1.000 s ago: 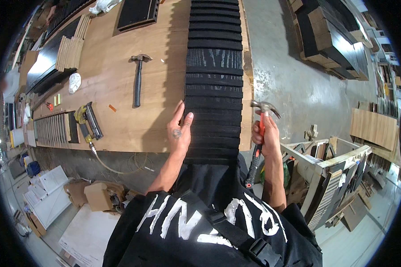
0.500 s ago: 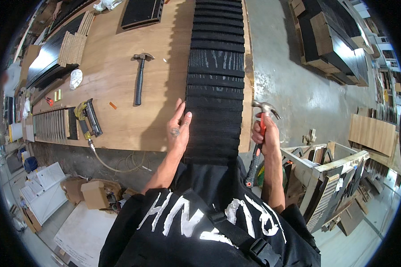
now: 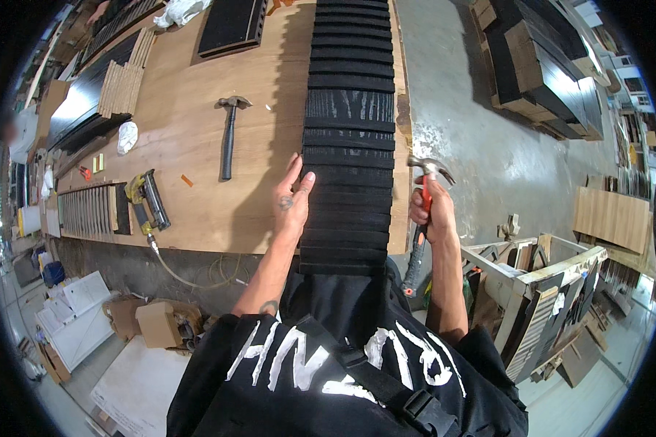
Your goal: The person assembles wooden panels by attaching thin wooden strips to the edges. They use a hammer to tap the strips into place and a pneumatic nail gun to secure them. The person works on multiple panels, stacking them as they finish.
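A long black slatted panel [image 3: 346,195] runs from my waist up the wooden table, with whitish streaks across one of its wider bands. My left hand [image 3: 291,207] lies along the panel's left edge, fingers stretched out and thumb against the side. In my right hand [image 3: 434,213] is a claw hammer [image 3: 428,170], gripped round its red and black handle just below the head. The hammer is beside the panel's right edge, apart from it. A second claw hammer [image 3: 229,138] with a dark handle rests on the table to the left.
A nail gun [image 3: 147,200] with an air hose lies at the wooden table's [image 3: 197,218] near left, beside a small slatted piece [image 3: 87,211]. Stacked dark boards [image 3: 98,98] are farther left. A wooden cart [image 3: 517,280] of offcuts stands at my right.
My right hand and its hammer have moved slightly forward. My left hand stays along the panel's edge, and the whole view has shifted a little.
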